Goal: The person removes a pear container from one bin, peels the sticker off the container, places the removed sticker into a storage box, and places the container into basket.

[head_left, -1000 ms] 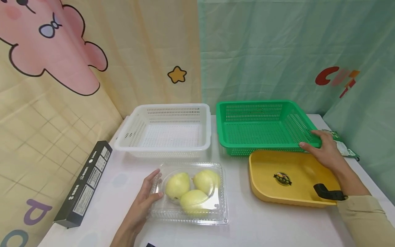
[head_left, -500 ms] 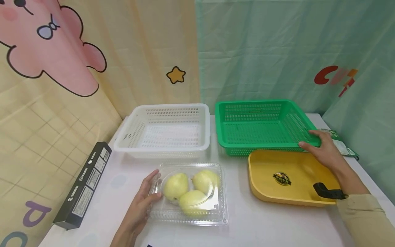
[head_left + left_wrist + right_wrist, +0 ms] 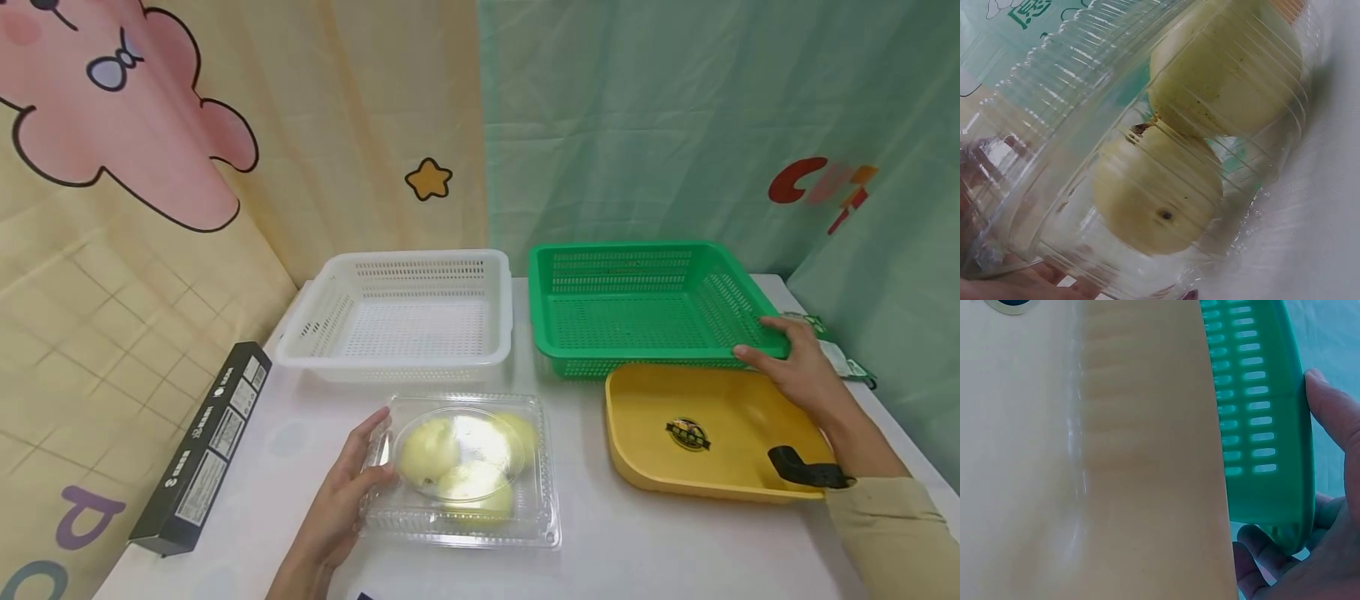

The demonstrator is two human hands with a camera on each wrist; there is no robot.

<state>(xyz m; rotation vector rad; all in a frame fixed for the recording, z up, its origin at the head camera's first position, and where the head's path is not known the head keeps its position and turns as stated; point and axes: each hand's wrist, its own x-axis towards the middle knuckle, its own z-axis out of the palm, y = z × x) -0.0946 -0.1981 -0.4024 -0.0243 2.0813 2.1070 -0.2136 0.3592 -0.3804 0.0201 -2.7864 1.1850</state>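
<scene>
A black box [image 3: 198,450] lies at the tabletop's [image 3: 592,558] left edge, its long axis running front to back. Just right of it, the left hand [image 3: 341,500] grasps the left end of a clear clamshell [image 3: 465,471] holding pale pears [image 3: 429,450], fingers curled on its rim; the clamshell sits front centre, long axis left to right. Behind it stands a white basket [image 3: 408,312]. To the right, a green basket [image 3: 637,304] sits behind a yellow tray [image 3: 705,433], touching it. The right hand [image 3: 795,367] grasps the green basket's near right corner, thumb on the rim. A green packet [image 3: 840,358] lies beyond that hand.
</scene>
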